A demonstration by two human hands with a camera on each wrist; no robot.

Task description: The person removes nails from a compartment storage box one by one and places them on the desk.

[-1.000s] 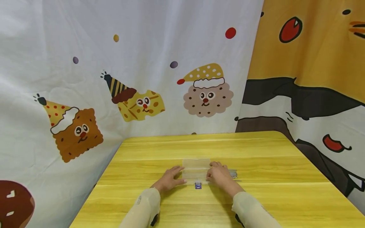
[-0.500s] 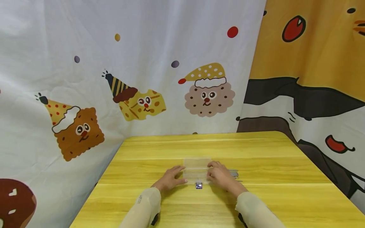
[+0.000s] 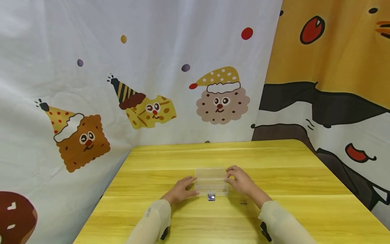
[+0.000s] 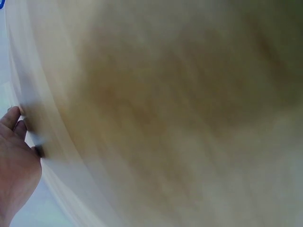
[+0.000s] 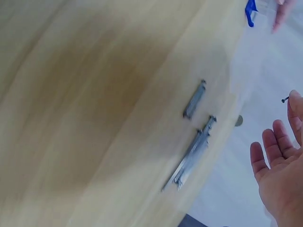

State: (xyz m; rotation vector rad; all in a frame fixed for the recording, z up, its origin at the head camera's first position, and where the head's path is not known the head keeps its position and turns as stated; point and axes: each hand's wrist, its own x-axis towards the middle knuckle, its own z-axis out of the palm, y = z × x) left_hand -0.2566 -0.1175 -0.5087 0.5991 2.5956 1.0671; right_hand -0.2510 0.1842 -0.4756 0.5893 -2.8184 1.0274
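Observation:
A clear plastic box (image 3: 205, 186) with its lid (image 3: 210, 173) raised at the back sits mid-table, a blue latch (image 3: 211, 197) at its front. My left hand (image 3: 180, 191) rests at the box's left side, thumb and fingers spread and fingertips right at its edge. At the right rim of the box is my right hand (image 3: 240, 181), its thumb and forefinger pinching a small nail (image 5: 284, 100), whose dark head shows in the right wrist view. The other fingers of that hand are loosely bent. Only part of the left hand (image 4: 16, 163) shows in the left wrist view.
Two groups of nails lie on the wooden table (image 3: 164, 156) to the right of the box: short nails (image 5: 194, 100) and a longer bundle (image 5: 190, 156). In the head view the right hand and forearm hide the longer ones. A printed curtain (image 3: 170, 67) hangs behind the table.
My right hand has moved right and a little away from me, from over the box's right part to its right rim. The short nails now show beside the forearm. My left hand stays put.

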